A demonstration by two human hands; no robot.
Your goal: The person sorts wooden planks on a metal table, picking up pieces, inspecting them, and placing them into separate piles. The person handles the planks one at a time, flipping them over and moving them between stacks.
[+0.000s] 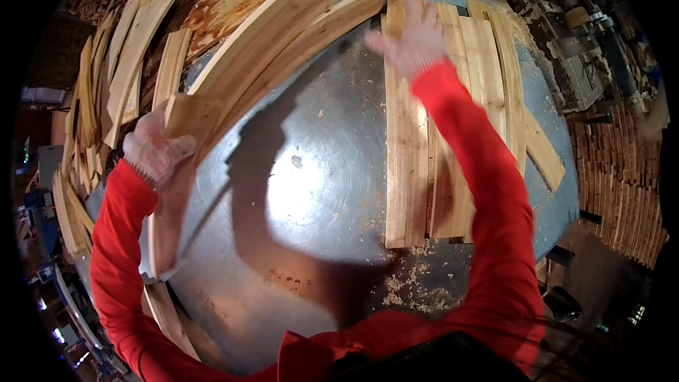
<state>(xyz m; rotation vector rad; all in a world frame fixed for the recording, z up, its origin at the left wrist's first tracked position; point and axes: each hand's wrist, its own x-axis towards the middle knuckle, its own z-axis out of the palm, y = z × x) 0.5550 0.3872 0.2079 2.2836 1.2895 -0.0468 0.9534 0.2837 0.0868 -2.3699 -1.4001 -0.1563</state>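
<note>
My left hand (153, 150), in a pale knit glove, is closed on the edge of a wooden board (192, 119) at the left, with the thumb lying on the near side and the other fingers partly hidden. My right hand (417, 42), gloved alike and slightly blurred, has its fingers spread over the far end of a long wooden plank (407, 163). I cannot tell whether it touches the wood. Beside that plank, more planks (484, 64) lie side by side on the metal table (332, 127).
Long boards (283, 18) on edge run from the left toward the far side. Loose narrow strips (141, 35) are piled at the far left. Sawdust and shavings (417, 290) are scattered on the near table. Machinery (580, 42) stands at the far right, above stacked wood (615, 177).
</note>
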